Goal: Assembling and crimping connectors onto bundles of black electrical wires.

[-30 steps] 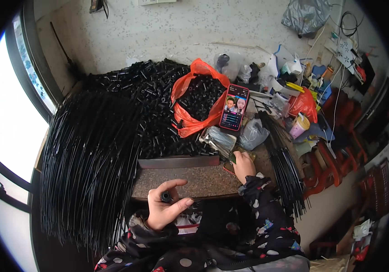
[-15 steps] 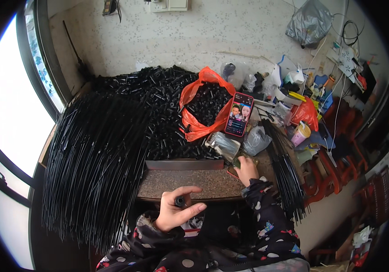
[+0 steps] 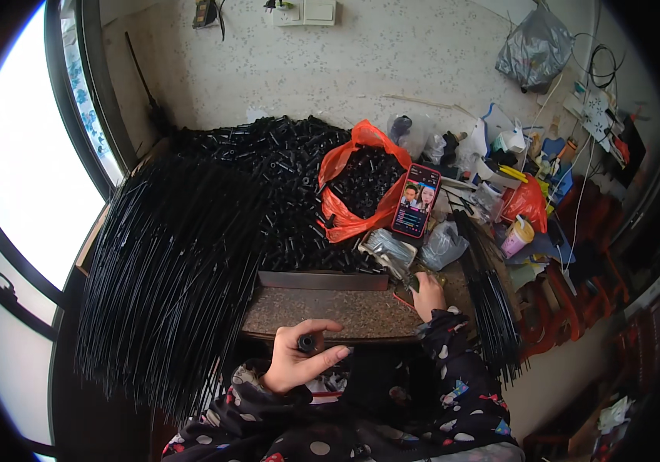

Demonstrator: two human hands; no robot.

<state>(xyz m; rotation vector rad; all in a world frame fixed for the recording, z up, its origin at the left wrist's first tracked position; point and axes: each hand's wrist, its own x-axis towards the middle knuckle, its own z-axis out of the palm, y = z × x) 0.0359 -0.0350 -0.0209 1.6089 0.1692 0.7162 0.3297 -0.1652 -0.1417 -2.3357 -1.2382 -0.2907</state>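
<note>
My left hand (image 3: 304, 358) is held in front of the table's near edge. Its curled fingers keep a short black tubular part (image 3: 306, 343) against the palm, open end showing, while thumb and forefinger stand apart. Over the table's right side, my right hand (image 3: 430, 297) is closed around a small dark, greyish tool-like thing (image 3: 413, 282) that I cannot make out fully. This thing points toward a clear plastic pack (image 3: 388, 248) of thin pale pieces. Behind a low dark strip (image 3: 322, 281) lies a big heap of black tubular parts (image 3: 287, 165).
Long thin black rods (image 3: 168, 285) hang over the table's left side, and a smaller bundle (image 3: 494, 300) hangs at the right. An orange plastic bag (image 3: 336, 223) holds more black parts. Beside it leans a phone (image 3: 416, 200). A grey bag (image 3: 444, 245) and a cup (image 3: 517, 236) stand farther right.
The whole view has shifted slightly, so the table sits a little farther right and lower. More of the tool-like thing at my right hand shows. My left hand keeps its pose with the black part.
</note>
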